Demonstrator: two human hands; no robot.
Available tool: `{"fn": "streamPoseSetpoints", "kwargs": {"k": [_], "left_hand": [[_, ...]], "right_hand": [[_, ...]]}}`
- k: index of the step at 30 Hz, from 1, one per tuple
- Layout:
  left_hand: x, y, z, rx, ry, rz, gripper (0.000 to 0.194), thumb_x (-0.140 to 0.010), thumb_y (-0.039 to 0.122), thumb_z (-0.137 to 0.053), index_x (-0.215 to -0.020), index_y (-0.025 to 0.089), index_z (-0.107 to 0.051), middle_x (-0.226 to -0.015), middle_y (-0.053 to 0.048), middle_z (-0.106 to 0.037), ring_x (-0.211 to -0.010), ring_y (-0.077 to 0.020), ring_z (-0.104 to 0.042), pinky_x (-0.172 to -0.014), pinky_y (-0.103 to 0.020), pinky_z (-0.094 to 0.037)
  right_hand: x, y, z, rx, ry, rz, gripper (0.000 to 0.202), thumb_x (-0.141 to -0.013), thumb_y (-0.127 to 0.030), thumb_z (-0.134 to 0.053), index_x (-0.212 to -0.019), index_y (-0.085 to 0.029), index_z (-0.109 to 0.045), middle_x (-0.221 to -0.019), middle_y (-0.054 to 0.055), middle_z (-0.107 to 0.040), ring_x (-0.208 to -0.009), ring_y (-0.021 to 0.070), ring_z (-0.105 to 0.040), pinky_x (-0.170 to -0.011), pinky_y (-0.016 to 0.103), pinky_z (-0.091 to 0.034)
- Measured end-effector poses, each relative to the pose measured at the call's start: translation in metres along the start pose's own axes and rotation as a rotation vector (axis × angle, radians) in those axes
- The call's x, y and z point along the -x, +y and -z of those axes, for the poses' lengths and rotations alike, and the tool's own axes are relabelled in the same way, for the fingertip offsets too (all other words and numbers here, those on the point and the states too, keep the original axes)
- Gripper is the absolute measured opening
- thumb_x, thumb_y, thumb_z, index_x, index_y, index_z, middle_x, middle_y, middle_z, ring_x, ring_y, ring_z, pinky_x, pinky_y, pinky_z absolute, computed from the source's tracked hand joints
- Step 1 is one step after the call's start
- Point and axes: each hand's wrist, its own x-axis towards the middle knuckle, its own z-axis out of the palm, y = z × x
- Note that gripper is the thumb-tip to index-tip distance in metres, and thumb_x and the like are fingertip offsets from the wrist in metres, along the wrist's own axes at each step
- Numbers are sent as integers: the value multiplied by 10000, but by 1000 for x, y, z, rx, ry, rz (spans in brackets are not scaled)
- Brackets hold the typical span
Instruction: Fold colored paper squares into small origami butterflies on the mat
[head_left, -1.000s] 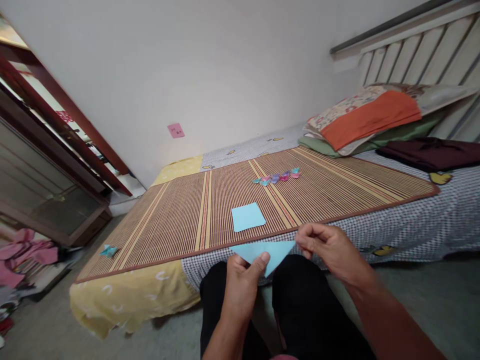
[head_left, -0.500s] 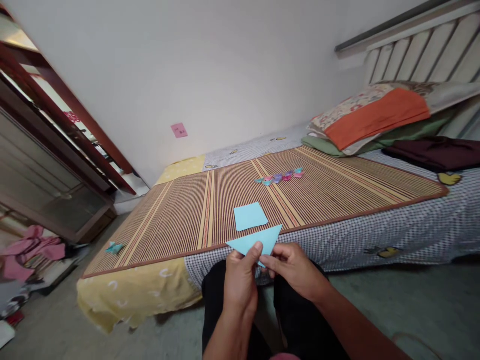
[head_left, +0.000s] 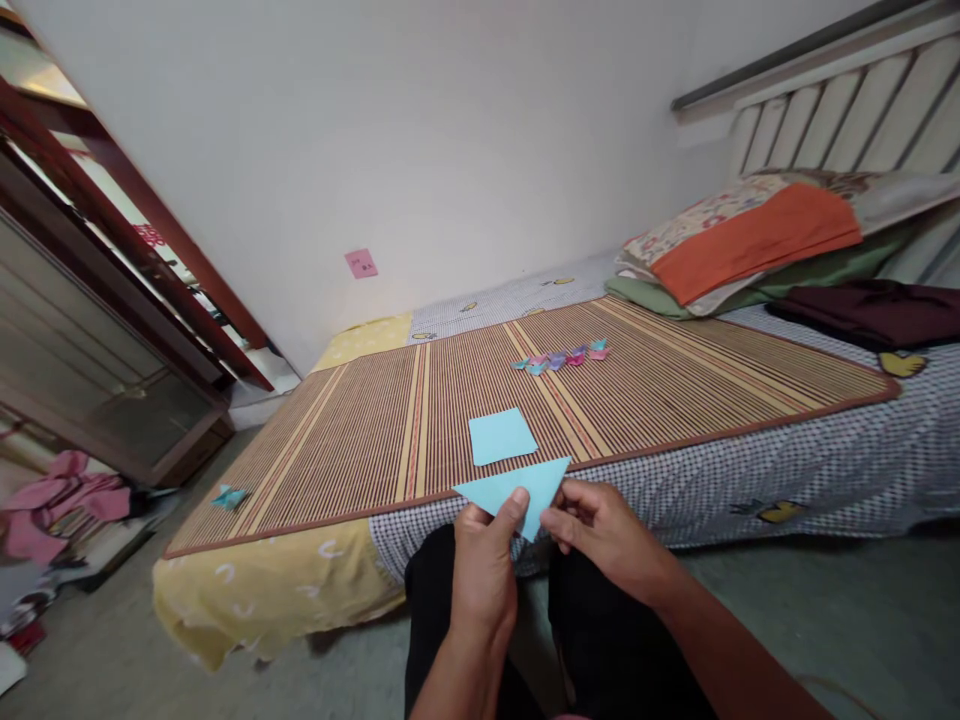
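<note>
A sheet of light blue paper [head_left: 517,487], folded into a triangle with its point downward, is held above my knees. My left hand [head_left: 487,560] pinches it near the middle, thumb on top and fingers underneath. Curled beside the triangle's right slanting edge, my right hand [head_left: 600,530] has its thumb tip at the paper; its fingertips are partly hidden. Just beyond the triangle, a light blue paper square [head_left: 502,436] lies flat on the striped mat [head_left: 360,430].
Several small folded paper pieces [head_left: 559,358] in blue, purple and pink form a row farther back. A blue folded piece [head_left: 229,497] lies at the mat's left end. Pillows [head_left: 757,240] and dark folded cloth [head_left: 870,312] are at the right. A pink note [head_left: 361,263] is on the wall.
My right hand has moved slightly right, from the triangle's lower point to along its right edge. The left hand keeps its pinch on the paper.
</note>
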Motion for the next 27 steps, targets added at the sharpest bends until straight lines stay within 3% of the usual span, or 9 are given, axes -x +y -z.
{"fn": "streamPoseSetpoints", "kwargs": {"k": [6, 9, 12, 18, 24, 27], "left_hand": [[6, 2, -2, -68, -90, -7, 237, -781, 336, -823, -874, 122, -783, -818, -68, -766, -724, -192, -666, -732, -315, -511], [5, 8, -2, -143, -90, -49, 241, -796, 344, -810, -881, 119, -791, -859, -76, -774, -794, -211, -676, -785, -326, -518], [4, 11, -2, -235, -129, -72, 248, -816, 351, -793, -907, 120, -794, -831, -71, -763, -802, -213, -663, -782, -317, -513], [-8, 18, 6, -525, -176, -198, 232, -850, 354, -748, -739, 154, -717, -743, -25, -635, -700, -169, -554, -670, -257, -445], [-63, 29, 14, -679, -343, -227, 330, -867, 346, -722, -609, 167, -618, -686, 2, -509, -672, -151, -478, -620, -241, -368], [-100, 28, 14, -645, -349, -211, 311, -839, 373, -744, -631, 154, -669, -699, -12, -556, -683, -158, -495, -647, -252, -387]], "right_hand": [[-1, -5, 11, 29, 273, 61, 396, -892, -480, -697, -633, -204, -582, -589, -23, -540, -559, 142, -504, -568, 272, -426], [-1, -8, 16, -144, 384, 70, 327, -898, -513, -682, -787, -205, -678, -699, 9, -628, -660, 165, -575, -657, 279, -484], [-2, -6, 13, -265, 225, -5, 371, -836, -522, -747, -1023, -202, -723, -839, 47, -711, -772, 206, -643, -744, 320, -525], [-24, -12, 18, -69, 105, -15, 242, -799, -414, -781, -911, -200, -787, -870, 43, -755, -839, 226, -677, -781, 324, -517], [-75, -22, 29, 178, -44, 47, 29, -773, -226, -751, -776, -200, -762, -771, 19, -724, -763, 203, -643, -701, 299, -465], [-106, -14, 28, 154, -34, 85, 139, -830, -243, -706, -703, -189, -689, -694, -5, -653, -684, 167, -586, -645, 276, -424]]}}
